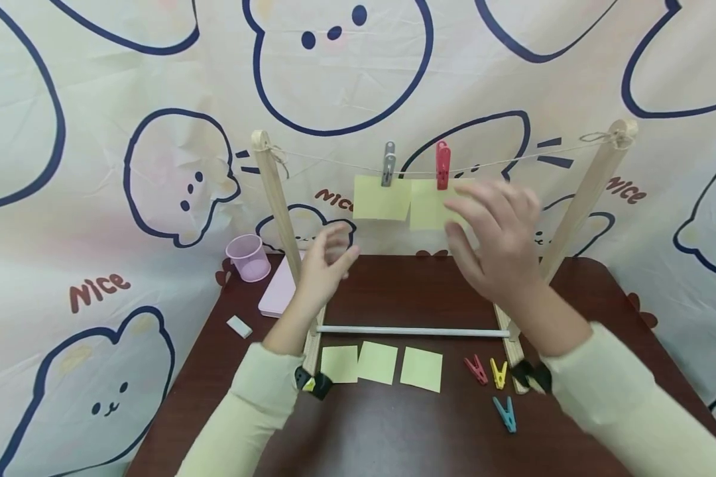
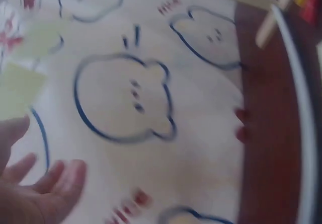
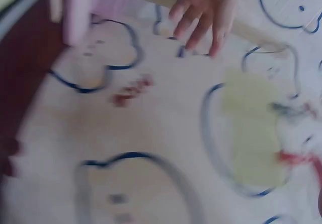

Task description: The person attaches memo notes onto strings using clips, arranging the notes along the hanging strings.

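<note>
Two yellow-green paper notes hang side by side from a string (image 1: pixel 334 161) tied between two wooden posts. A grey clothespin (image 1: pixel 388 163) pins the left note (image 1: pixel 382 202), and a red clothespin (image 1: pixel 443 165) pins the right note (image 1: pixel 429 209). My right hand (image 1: pixel 501 238) is raised in front of the right note's edge, fingers spread and holding nothing. Lower and to the left, my left hand (image 1: pixel 328 262) hovers near the left post (image 1: pixel 280 205), its fingers loosely bent around nothing. In the left wrist view, the left hand's fingers (image 2: pixel 70 183) are apart below a blurred note (image 2: pixel 22 88).
On the table (image 1: pixel 382 430) lie several loose notes (image 1: pixel 376 362), a red clothespin (image 1: pixel 476 370), a yellow one (image 1: pixel 498 373) and a blue one (image 1: pixel 505 415). A white rod (image 1: pixel 412 330) joins the posts low down. A pink cup (image 1: pixel 248 258) and white block (image 1: pixel 239 326) sit left.
</note>
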`<state>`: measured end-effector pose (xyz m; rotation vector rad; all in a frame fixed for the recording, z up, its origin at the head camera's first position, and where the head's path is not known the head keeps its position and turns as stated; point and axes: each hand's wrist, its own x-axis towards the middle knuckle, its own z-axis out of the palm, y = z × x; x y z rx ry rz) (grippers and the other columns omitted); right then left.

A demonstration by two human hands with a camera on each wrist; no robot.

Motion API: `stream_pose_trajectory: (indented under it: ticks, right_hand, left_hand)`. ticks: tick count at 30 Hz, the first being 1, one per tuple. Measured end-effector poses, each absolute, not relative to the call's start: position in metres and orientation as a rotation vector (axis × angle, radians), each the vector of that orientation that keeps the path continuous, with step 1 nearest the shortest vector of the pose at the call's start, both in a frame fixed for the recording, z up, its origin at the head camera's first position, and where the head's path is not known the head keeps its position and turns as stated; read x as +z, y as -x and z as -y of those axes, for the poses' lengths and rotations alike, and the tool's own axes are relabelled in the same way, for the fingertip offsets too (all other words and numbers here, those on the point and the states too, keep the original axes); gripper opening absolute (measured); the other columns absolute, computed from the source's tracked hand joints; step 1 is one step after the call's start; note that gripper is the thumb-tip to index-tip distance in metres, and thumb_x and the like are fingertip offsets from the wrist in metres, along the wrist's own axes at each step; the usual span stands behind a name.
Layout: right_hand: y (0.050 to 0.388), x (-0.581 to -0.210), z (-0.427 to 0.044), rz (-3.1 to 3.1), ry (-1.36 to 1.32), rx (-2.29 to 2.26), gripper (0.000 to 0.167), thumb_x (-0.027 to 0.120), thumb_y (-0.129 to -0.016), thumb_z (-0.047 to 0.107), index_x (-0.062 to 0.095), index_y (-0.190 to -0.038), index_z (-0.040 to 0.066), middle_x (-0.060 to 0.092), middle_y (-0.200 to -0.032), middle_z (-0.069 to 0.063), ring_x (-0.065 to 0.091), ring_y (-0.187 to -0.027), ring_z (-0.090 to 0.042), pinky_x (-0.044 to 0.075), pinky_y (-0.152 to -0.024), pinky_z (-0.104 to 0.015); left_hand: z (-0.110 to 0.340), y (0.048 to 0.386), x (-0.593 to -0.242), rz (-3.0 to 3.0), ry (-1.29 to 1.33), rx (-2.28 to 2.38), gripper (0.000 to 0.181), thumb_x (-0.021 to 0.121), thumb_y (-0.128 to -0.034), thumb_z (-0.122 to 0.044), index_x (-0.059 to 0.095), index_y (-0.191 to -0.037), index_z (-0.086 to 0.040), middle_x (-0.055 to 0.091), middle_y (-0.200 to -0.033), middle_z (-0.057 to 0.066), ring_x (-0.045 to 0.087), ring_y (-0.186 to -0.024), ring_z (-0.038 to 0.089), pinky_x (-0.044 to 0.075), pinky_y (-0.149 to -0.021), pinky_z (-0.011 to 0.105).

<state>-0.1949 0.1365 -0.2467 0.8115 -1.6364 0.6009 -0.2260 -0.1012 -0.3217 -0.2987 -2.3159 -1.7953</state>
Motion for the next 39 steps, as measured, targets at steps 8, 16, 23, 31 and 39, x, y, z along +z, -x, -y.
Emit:
stream_pose_trajectory:
  ticks: [8, 16, 23, 31, 39]
  right_hand:
    - [0.165, -0.393, -0.22, 2.369, -0.332, 0.727, 0.03, 0.056, -0.081, 0.011, 0.059, -0.109, 0.002, 0.06, -0.107, -0.016, 0.05, -0.098, -0.038, 0.03, -0.079, -0.059]
    - [0.122, -0.493, -0.249, 3.003, 0.056, 0.756, 0.039, 0.063, -0.084, 0.019, 0.053, -0.115, -0.001, 0.052, -0.076, -0.006, 0.047, -0.059, -0.019, 0.037, -0.048, -0.035]
    - [0.108, -0.53, -0.249, 3.177, 0.158, 0.78, 0.078, 0.063, -0.076, 0.061, 0.046, -0.119, -0.003, 0.059, -0.094, -0.014, 0.055, -0.069, -0.019, 0.043, -0.049, -0.035]
    - [0.108, -0.535, -0.252, 3.169, 0.081, 0.767, 0.07, 0.068, -0.076, 0.053, 0.047, -0.117, 0.0, 0.053, -0.082, -0.005, 0.047, -0.064, -0.016, 0.04, -0.051, -0.033]
    - [0.107, -0.539, -0.253, 3.123, 0.037, 0.774, 0.062, 0.071, -0.078, 0.045, 0.048, -0.115, 0.0, 0.052, -0.081, -0.005, 0.046, -0.066, -0.016, 0.041, -0.053, -0.035]
  left_hand:
    - [0.125, 0.199, -0.438, 2.9, 0.098, -1.053, 0.03, 0.062, -0.0886, -0.023, 0.06, -0.114, -0.008, 0.064, -0.103, 0.013, 0.06, -0.091, 0.031, 0.048, -0.073, 0.046]
    - [0.12, 0.19, -0.503, 3.104, 0.179, -0.585, 0.042, 0.071, -0.0795, -0.014, 0.057, -0.118, -0.009, 0.052, -0.112, 0.022, 0.06, -0.076, 0.037, 0.049, -0.06, 0.046]
    - [0.116, 0.187, -0.513, 3.169, 0.198, -0.551, 0.051, 0.064, -0.077, -0.011, 0.052, -0.126, -0.006, 0.045, -0.122, 0.025, 0.057, -0.067, 0.033, 0.047, -0.053, 0.043]
    - [0.116, 0.187, -0.514, 3.149, 0.197, -0.544, 0.056, 0.063, -0.0687, -0.008, 0.053, -0.124, -0.007, 0.049, -0.11, 0.021, 0.051, -0.056, 0.025, 0.043, -0.047, 0.039]
    - [0.116, 0.185, -0.518, 3.051, 0.091, -0.51, 0.05, 0.071, -0.0706, -0.012, 0.059, -0.118, -0.003, 0.049, -0.096, 0.015, 0.055, -0.071, 0.031, 0.047, -0.052, 0.041]
